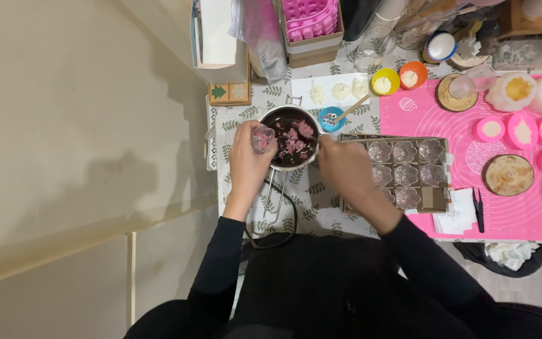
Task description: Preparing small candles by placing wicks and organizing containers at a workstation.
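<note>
Black sleeves (233,251), nearest. Left hand (246,164): fingers clamped on small clear cup (262,138), tipped over saucepan (291,138) of pink lumps on tabletop (321,213). Right hand (346,166): at the pan's rim beside mould tray (437,172); finger state cannot be told.

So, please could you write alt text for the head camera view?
A left hand tips a small clear plastic cup over a round metal saucepan of pink lumps. The right hand is at its rim, beside a tray of clear moulds.
</note>
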